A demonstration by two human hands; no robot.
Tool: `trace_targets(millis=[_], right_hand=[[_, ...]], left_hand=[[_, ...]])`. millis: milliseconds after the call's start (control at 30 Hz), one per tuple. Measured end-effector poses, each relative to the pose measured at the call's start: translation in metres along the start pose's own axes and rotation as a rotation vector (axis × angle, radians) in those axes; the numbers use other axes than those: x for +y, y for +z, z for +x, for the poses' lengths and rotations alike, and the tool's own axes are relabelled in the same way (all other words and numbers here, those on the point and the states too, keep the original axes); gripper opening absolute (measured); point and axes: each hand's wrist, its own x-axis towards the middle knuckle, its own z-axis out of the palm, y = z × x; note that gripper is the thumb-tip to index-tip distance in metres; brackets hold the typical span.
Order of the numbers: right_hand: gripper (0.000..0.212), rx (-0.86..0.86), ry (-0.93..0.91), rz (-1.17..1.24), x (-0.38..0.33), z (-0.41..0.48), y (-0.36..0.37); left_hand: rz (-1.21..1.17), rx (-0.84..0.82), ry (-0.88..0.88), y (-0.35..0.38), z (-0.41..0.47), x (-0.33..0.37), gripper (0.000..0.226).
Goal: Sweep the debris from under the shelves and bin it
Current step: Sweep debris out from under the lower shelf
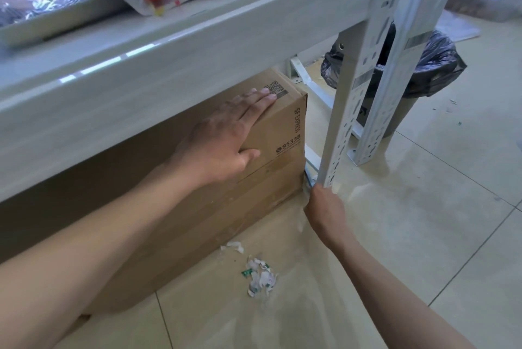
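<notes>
Cardboard box [271,134] under flat left hand [223,136].

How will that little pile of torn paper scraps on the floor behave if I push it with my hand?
The paper scraps look thin, curled and loose, so they are probably very light and will scatter rather than slide together. The tiled floor looks glossy, so flat bits may cling and resist picking up.

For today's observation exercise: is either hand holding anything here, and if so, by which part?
The left hand lies flat on the cardboard box, pressing its top corner without gripping. The right hand reaches to the shelf post's foot; what it holds is hidden.
</notes>
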Motion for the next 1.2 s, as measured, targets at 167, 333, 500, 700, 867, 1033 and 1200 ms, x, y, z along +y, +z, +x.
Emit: trace_targets(millis=[167, 333, 500, 700, 867, 1033, 1200], right_hand=[[0.023, -0.103, 0.064, -0.011, 0.002, -0.008, -0.009], [0.023, -0.210, 0.101, -0.101, 0.016, -0.003, -0.040], [0.012, -0.330, 0.183, 0.067, 0.026, 0.004, -0.069], [0.021, -0.451, 0.269, 0.093, 0.046, 0.002, -0.109], [0.022, -0.367, 0.368, 0.023, 0.074, 0.028, -0.151], [0.017, -0.101, 0.282, 0.124, 0.064, 0.082, -0.140], [0.022, -0.187, 0.234, 0.212, 0.046, 0.128, -0.112]], left_hand=[[-0.011, 0.006, 0.002, 0.000, 0.000, 0.001, 0.092], [-0.003, 0.006, 0.002, 0.001, 0.000, -0.001, 0.093], [-0.004, -0.013, -0.008, -0.003, 0.000, 0.002, 0.092], [0.013, -0.011, 0.000, -0.006, -0.001, 0.004, 0.093], [0.005, 0.002, -0.013, -0.007, -0.002, 0.005, 0.092], [-0.009, -0.006, -0.025, -0.004, -0.001, 0.002, 0.093], [0.010, 0.015, 0.000, -0.001, -0.001, 0.000, 0.092]])
